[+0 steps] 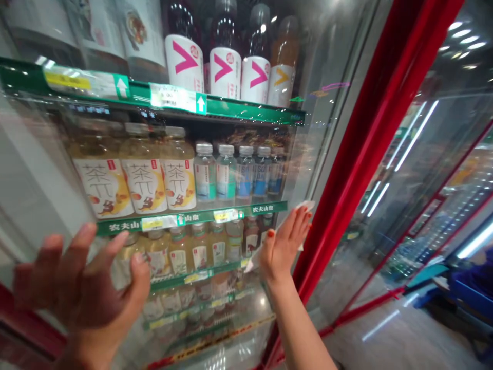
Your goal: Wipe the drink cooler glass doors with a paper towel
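The left hand [79, 280] is blurred, its fingers spread and slightly curled, holding nothing; whether it touches the glass door [46, 169] is hard to make out. Behind the glass, tea bottles [145, 177] stand in a row, labels turned outward so they read through the door, with smaller water bottles [239, 172] beside them. Green shelf edges [192, 218] carry price tags, and more bottles below are blurred by glare. Bottles with pink chevrons [225, 67] are cut off by the top of the view. The right hand [285, 246] is open and flat, pressing a white wipe [253, 263] against the glass, the wipe mostly hidden behind the palm. Beyond the red door frame [370, 154], further glass-door coolers [416, 169] fade into reflections
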`<state>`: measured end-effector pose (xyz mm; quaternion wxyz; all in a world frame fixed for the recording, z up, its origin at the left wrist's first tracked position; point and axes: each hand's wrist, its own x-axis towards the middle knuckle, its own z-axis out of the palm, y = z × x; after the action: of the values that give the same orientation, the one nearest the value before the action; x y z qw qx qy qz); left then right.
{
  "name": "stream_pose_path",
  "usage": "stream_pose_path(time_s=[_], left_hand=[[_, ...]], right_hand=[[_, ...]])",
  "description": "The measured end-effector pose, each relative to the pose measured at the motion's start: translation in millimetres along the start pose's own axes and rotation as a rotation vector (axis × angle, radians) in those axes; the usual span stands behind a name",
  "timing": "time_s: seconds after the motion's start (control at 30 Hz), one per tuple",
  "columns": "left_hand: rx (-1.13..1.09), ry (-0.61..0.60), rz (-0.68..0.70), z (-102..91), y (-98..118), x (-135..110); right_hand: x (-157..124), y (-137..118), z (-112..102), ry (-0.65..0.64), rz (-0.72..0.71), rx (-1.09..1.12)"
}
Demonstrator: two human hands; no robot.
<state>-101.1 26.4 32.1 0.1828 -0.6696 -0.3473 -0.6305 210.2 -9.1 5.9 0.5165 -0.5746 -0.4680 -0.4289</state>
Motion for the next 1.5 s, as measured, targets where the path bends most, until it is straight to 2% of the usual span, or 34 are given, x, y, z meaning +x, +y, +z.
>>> stream_pose_path(time_s=[0.07,0.13,0.2,0.23,0.27,0.3,0.37,0.43,0.5,0.57,0.6,0.67,0.7,0.77,0.83,0.93,0.97,1.03,1.1,1.17,1.23,1.27,1.33,1.37,1.43,1.5], left_hand=[[0.135,-0.028,0.165,7.8,19,17],[0.225,-0.070,0.301,16.5,31,30],[0.248,-0.096,0.333,21.7,34,34],[0.257,-0.102,0.332,22.6,33,34],[0.262,-0.112,0.319,22.4,32,33],[0.263,-0.128,0.301,21.7,30,31],[0.248,-0.135,0.269,20.1,28,29],[0.220,-0.128,0.246,20.2,28,28],[0.177,-0.124,0.239,21.9,30,29],[0.146,-0.135,0.228,23.6,32,32],[0.135,-0.134,0.230,23.7,31,33],[0.121,-0.133,0.236,21.3,28,33],[0.108,-0.134,0.245,18.9,25,31],[0.092,-0.154,0.256,12.9,15,25],[0.105,-0.172,0.268,8.2,3,14],[0.171,-0.145,0.287,7.8,-10,-4],[0.192,-0.127,0.286,9.2,-11,-8],[0.226,-0.099,0.284,12.4,-10,-13],[0.235,-0.084,0.297,14.3,-7,-11],[0.240,-0.076,0.330,14.0,-4,-7],[0.265,-0.064,0.357,12.7,-1,-3],[0.280,-0.057,0.372,12.3,-1,-1],[0.302,-0.038,0.393,12.6,1,-1],[0.306,-0.025,0.399,13.4,1,-1],[0.308,-0.006,0.395,15.9,2,-3],[0.304,0.004,0.381,18.8,3,-4]], right_hand=[[19,-21,4,-0.034,0.044,0.039],[14,-57,7,-0.104,-0.116,0.087],[-14,-82,6,-0.160,-0.358,0.121],[-33,-83,4,-0.164,-0.437,0.124],[-51,-77,2,-0.145,-0.451,0.112],[-68,-65,0,-0.108,-0.393,0.084],[-85,-29,-5,-0.019,-0.141,0.002],[-80,-1,-5,0.053,0.097,-0.064],[-62,-1,2,0.063,0.212,-0.088],[-52,-30,13,0.007,0.195,-0.061],[-53,-50,17,-0.040,0.129,-0.024],[-70,-83,21,-0.104,-0.121,0.056],[-83,-90,20,-0.102,-0.234,0.074],[-108,-82,13,-0.057,-0.302,0.039],[-120,-51,3,0.001,-0.179,-0.025],[-98,-7,-1,0.075,0.107,-0.061],[-82,-5,3,0.084,0.179,-0.054],[-55,-25,14,0.052,0.218,-0.013],[-48,-64,22,-0.028,0.069,0.056],[-64,-93,20,-0.091,-0.173,0.107],[-92,-94,14,-0.113,-0.318,0.105],[-104,-83,10,-0.113,-0.320,0.087],[-110,-47,6,-0.094,-0.184,0.045],[-102,-29,5,-0.069,-0.075,0.036],[-64,-9,8,-0.010,0.122,0.047],[-17,-20,12,0.023,0.168,0.067]])
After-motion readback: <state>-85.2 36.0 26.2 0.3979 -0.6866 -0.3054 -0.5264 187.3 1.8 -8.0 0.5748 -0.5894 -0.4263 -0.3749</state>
